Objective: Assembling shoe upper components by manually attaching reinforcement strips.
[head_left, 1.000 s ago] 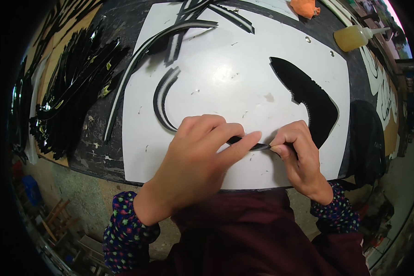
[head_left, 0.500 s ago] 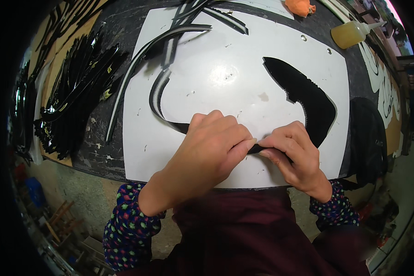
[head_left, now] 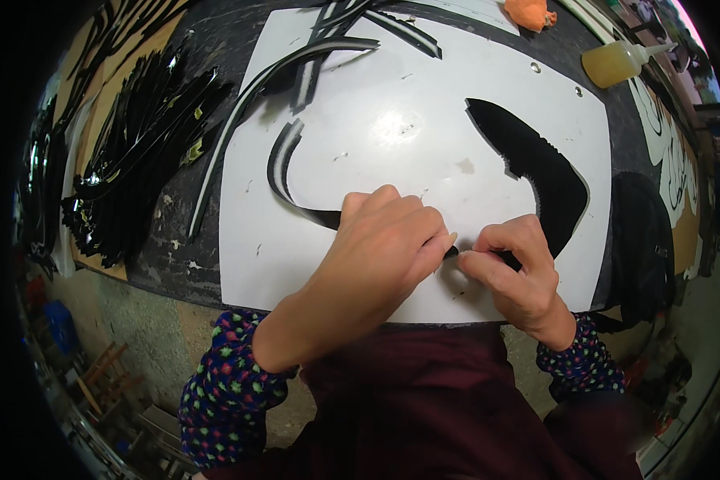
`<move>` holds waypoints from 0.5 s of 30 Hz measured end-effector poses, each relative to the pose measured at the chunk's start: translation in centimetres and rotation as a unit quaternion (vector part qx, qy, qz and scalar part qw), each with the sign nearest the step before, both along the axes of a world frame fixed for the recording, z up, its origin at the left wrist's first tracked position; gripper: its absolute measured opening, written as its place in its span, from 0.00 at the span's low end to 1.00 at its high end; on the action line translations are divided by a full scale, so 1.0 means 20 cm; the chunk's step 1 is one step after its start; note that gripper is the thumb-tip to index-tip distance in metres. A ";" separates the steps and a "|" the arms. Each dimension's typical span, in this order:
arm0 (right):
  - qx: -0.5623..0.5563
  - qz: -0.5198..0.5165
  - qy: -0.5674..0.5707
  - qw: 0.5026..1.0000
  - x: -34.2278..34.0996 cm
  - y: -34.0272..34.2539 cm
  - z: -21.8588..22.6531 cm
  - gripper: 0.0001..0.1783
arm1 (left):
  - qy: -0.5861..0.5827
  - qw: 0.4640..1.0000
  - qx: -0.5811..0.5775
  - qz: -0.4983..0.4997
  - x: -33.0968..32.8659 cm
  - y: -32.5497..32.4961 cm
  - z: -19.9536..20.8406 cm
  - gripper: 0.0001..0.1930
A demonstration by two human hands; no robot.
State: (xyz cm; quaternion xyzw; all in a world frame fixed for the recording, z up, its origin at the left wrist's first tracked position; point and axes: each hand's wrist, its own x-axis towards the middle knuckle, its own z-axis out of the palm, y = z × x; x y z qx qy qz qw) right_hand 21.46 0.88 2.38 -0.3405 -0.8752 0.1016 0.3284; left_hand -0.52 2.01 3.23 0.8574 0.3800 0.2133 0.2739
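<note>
My left hand (head_left: 388, 240) is closed, palm down, around a narrow black strip (head_left: 282, 164) with a pale stripe along it. The strip's free part curls up and away to the left on the white board; its short dark tip pokes out by my left thumb. Just right of that tip, my right hand (head_left: 514, 268) has thumb and forefinger pinched together. Whatever sits in that pinch is too small or hidden to make out. Behind the right hand lies a bent, flat black piece (head_left: 556, 172) with a notched inner edge, its lower end covered by the hand.
Under the work lies a white board (head_left: 360, 152) on a dark table. More striped strips (head_left: 248, 96) cross its far left corner. Left of it are heaped glossy black pieces (head_left: 136, 152). At the far right stand a squeeze bottle (head_left: 612, 64) of yellow liquid and an orange lump (head_left: 528, 12).
My right fingertips have drawn off the strip's tip, leaving a small gap. The strip's far end has shifted a little away from the strip beyond it. The whole view has moved slightly.
</note>
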 end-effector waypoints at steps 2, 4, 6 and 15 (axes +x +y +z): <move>0.017 -0.003 0.006 1.000 0.00 0.00 0.00 0.14 | 0.015 1.000 -0.009 0.000 0.00 0.01 0.01 0.05; -0.007 0.024 -0.016 1.000 0.02 0.00 0.01 0.13 | -0.002 0.999 -0.043 0.011 0.01 0.01 0.02 0.06; -0.017 0.025 -0.011 0.999 0.02 -0.01 0.01 0.14 | -0.018 0.997 -0.076 0.022 0.01 0.02 0.03 0.07; -0.026 -0.019 0.022 0.999 0.01 -0.03 -0.02 0.20 | -0.048 0.988 -0.136 0.048 0.02 0.02 0.02 0.09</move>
